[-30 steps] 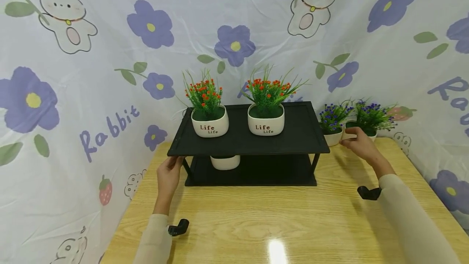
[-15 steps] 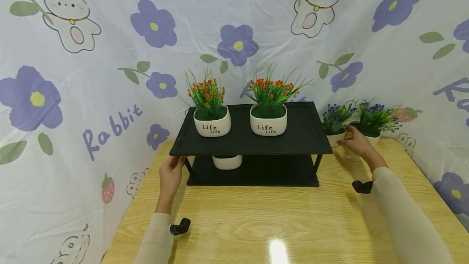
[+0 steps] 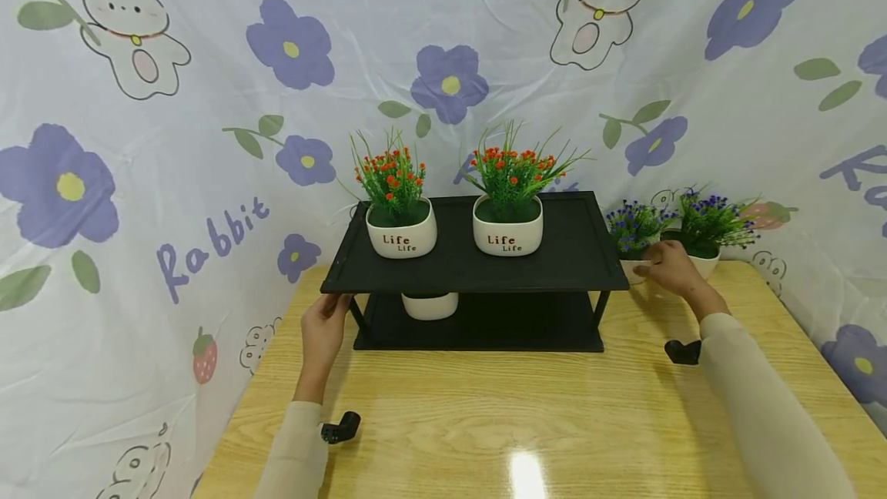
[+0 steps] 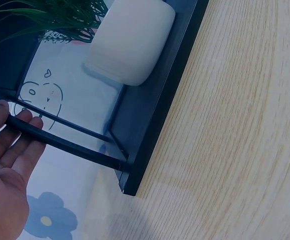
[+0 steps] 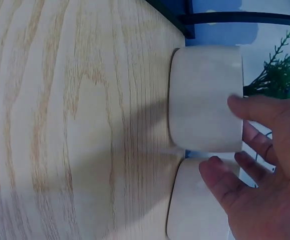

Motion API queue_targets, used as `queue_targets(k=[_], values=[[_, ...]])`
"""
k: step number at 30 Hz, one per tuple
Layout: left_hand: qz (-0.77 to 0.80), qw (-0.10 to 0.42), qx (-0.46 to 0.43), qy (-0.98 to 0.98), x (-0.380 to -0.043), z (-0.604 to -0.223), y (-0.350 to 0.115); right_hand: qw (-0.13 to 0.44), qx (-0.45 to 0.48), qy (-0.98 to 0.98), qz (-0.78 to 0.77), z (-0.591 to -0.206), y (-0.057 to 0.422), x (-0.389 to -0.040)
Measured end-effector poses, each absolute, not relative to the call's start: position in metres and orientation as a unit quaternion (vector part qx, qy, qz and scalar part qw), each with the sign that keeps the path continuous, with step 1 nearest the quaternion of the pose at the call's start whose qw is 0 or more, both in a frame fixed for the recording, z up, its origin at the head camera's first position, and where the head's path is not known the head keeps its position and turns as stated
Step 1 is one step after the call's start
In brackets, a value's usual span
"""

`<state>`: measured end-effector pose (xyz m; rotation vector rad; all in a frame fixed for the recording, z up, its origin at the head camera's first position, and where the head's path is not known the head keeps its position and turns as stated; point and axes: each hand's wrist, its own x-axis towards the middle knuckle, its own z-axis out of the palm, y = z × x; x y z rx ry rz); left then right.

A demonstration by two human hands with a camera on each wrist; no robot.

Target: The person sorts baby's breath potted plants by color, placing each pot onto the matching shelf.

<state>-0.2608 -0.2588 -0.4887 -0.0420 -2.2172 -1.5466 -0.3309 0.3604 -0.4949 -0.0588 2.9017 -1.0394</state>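
Observation:
My left hand (image 3: 324, 329) reaches under the top board of a black two-tier shelf (image 3: 443, 276) at its left end. In the left wrist view, its fingers (image 4: 27, 145) curl behind the shelf's thin post. My right hand (image 3: 672, 268) is at the right of the shelf, pinching the nearer white pot of blue flowers (image 3: 632, 228) by its right side. The thumb lies on that pot's front wall (image 5: 204, 100) in the right wrist view. A second blue-flowered pot (image 3: 710, 222) stands beside it, partly behind the hand.
Two white pots with orange flowers, one at left (image 3: 399, 239) and one at centre (image 3: 508, 236), stand on the top board. Another white pot (image 3: 431, 308) sits on the lower board, its top hidden. A patterned cloth (image 3: 208, 137) hangs behind the wooden table (image 3: 443, 414).
My right hand has moved left from the farther blue-flowered pot to the nearer one, which has shifted slightly toward me. The left hand stays at the shelf.

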Motion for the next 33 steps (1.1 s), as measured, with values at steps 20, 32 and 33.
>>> queue_targets(k=[20,32,33], values=[[-0.562,0.223,-0.006,-0.796,-0.281,-0.517,-0.271,0.014,0.040,0.885,-0.463,-0.515,0.362,-0.318],[-0.562,0.232,-0.025,-0.793,-0.282,-0.522,-0.274,-0.025,0.002,0.889,-0.456,-0.527,0.359,-0.323],[-0.561,0.233,-0.024,-0.794,-0.282,-0.522,-0.274,-0.033,-0.001,0.894,-0.446,-0.530,0.358,-0.324]])
